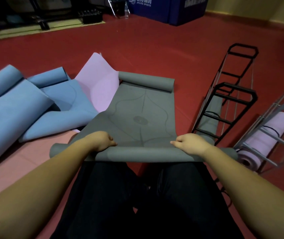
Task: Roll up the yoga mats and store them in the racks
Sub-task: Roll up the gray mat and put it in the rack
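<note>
While the grey mat [137, 109] stretches away toward twelve o'clock, both hands sit on the started roll at its near edge: left hand [101, 143] at nine o'clock, right hand [189, 144] at three, each with fingers curled over the roll, gripping it. The risk, as I judge it: uneven pressure makes the roll telescope and go crooked. The far end [146, 82] is curled up already and may spring or fold under. Blue mats [25, 107] crowd the left; the black rack [224, 107] waits at two o'clock.
</note>
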A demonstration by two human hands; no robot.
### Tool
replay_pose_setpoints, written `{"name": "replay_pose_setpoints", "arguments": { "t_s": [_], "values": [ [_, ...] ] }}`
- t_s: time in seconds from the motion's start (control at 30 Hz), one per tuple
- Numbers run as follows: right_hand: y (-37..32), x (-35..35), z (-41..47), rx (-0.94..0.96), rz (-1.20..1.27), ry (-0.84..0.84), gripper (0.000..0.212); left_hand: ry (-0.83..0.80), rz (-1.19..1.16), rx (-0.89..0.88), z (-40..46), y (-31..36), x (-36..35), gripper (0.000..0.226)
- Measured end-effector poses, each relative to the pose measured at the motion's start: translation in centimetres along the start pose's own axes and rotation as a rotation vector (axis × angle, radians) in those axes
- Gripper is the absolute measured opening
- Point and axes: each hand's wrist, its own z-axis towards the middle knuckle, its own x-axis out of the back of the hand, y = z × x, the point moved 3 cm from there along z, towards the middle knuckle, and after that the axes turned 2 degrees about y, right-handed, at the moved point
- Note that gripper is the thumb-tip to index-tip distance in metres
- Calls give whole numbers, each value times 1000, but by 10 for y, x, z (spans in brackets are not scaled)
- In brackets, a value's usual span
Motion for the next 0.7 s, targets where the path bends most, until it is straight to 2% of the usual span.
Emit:
{"name": "replay_pose_setpoints", "arguments": {
  "t_s": [0.07,0.13,0.27,0.37,0.43,0.57,0.7],
  "values": [
    [-2,1,6,-12,-35,-52,43,20,-3,6,1,-2,2,40],
    [-2,2,12,-29,-19,-124,42,112,41,5,-1,-4,2,41],
    [-4,3,19,-25,6,-254,47,528,83,-21,-30,4,4,59],
    [-5,3,22,-20,-38,-323,47,736,111,-89,-50,2,-18,63],
    [-4,-2,29,-10,-52,-326,46,721,114,-129,-56,-2,-33,58],
    [-4,-4,33,25,-8,-193,40,778,157,-130,-50,-6,-39,53],
    [-4,3,12,49,-75,222,56,713,124,-106,-38,-7,-31,56]
  ]
}}
